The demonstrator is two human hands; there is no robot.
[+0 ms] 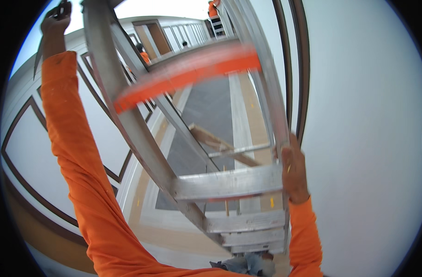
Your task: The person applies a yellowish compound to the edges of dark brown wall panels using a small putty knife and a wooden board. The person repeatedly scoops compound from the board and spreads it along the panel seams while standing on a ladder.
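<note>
An aluminium stepladder (229,181) stands directly in front of me, with a blurred orange-red edge on its upper step (192,76). My right hand (295,173) is closed round the ladder's right side rail. At the upper left, my left hand (56,23) is raised beside the top of the left rail and apart from it. Its fingers are closed on a dark tool (62,10). A thin grey pointed piece (37,62) hangs down next to the wrist, seemingly part of that tool; its exact kind is unclear.
A smooth pale wall (363,138) with dark trim runs close on the right. White panelled wall (45,152) lines the left. Grey covering (206,108) lies along the corridor floor, and a wooden board (220,143) shows behind the ladder. Farther off, a person in orange (214,10) is on another ladder.
</note>
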